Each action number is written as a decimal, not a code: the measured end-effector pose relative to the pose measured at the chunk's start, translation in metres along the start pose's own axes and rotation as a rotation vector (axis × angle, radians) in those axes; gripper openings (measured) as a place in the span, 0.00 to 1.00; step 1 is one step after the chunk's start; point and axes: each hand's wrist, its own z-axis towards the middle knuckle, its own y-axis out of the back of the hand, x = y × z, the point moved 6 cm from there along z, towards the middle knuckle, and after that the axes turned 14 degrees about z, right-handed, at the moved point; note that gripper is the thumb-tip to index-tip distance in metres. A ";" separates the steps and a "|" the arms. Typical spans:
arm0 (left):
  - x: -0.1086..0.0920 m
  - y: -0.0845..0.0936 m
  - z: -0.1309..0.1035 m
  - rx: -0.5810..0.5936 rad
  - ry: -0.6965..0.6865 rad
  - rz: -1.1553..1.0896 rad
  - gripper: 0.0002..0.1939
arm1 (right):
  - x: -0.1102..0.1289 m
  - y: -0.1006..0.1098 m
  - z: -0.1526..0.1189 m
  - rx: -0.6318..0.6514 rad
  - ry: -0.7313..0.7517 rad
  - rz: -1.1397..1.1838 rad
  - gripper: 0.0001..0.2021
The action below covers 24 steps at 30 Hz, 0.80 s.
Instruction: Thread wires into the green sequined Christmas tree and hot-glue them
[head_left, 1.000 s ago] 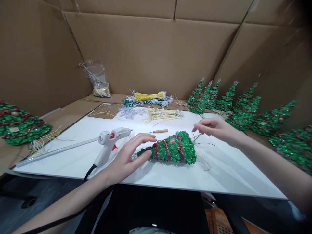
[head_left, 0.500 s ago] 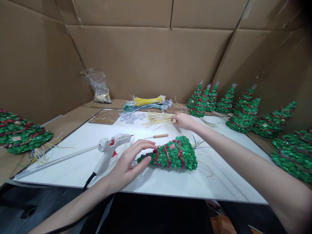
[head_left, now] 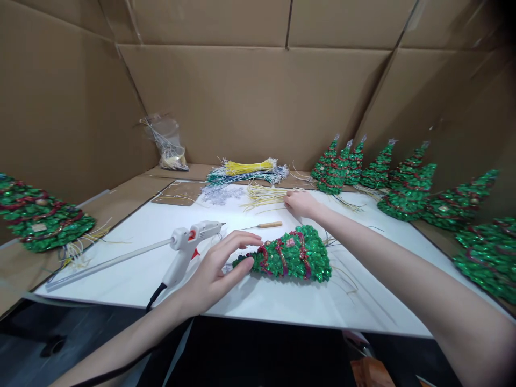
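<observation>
A small green sequined Christmas tree (head_left: 296, 258) with red garlands lies on its side on the white board. My left hand (head_left: 220, 269) straddles its narrow tip, thumb in front and fingers stretched out behind, loosely spread rather than clenched. Farther back, my right hand (head_left: 300, 204) has its fingers pinched together at the right end of a loose bunch of thin yellow and white wires (head_left: 264, 198). Its fingertips are partly hidden. An awl with a wooden handle (head_left: 270, 224) lies between the two hands. Thin wires stick out from the tree's base.
A white glue gun (head_left: 185, 250) with a long glue stick rests left of my left hand. Several finished trees (head_left: 377, 166) stand along the right, another tree (head_left: 44, 220) at left. Wire bundles (head_left: 250, 167), silvery pieces (head_left: 223, 194) and a plastic bag (head_left: 171, 145) lie toward the cardboard back wall.
My right hand's fingers have closed in at the wire ends. My left hand stays at the tree's tip. The whole view has shifted slightly.
</observation>
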 end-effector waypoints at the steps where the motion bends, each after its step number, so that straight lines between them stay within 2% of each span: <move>1: 0.000 0.000 0.001 0.000 0.006 0.000 0.13 | 0.000 0.002 -0.002 -0.009 -0.001 0.003 0.12; 4: 0.001 0.002 0.006 -0.018 0.061 0.015 0.13 | 0.000 0.013 -0.009 -0.058 0.003 0.027 0.11; 9: 0.015 0.008 0.025 -0.095 0.252 -0.025 0.12 | 0.011 0.045 -0.032 -0.212 0.047 0.119 0.11; 11: 0.019 0.009 0.036 -0.155 0.305 -0.082 0.16 | 0.024 0.060 -0.045 -0.319 0.140 0.265 0.09; 13: 0.018 0.010 0.047 -0.245 0.312 -0.161 0.23 | 0.043 0.072 -0.059 -0.385 0.284 0.444 0.07; 15: 0.007 0.010 0.058 -0.300 0.225 -0.200 0.26 | 0.059 0.081 -0.071 -0.397 0.386 0.549 0.06; 18: -0.023 0.018 0.068 -0.412 -0.029 -0.108 0.14 | 0.075 0.093 -0.086 -0.388 0.504 0.686 0.05; 19: -0.034 0.023 0.069 -0.458 -0.110 -0.065 0.15 | 0.076 0.097 -0.091 -0.388 0.524 0.735 0.04; 21: -0.051 0.033 0.066 -0.532 -0.237 0.000 0.16 | 0.070 0.101 -0.100 -0.383 0.520 0.829 0.05; 24: -0.067 0.048 0.054 -0.574 -0.394 0.059 0.16 | 0.051 0.094 -0.113 -0.292 0.394 0.897 0.15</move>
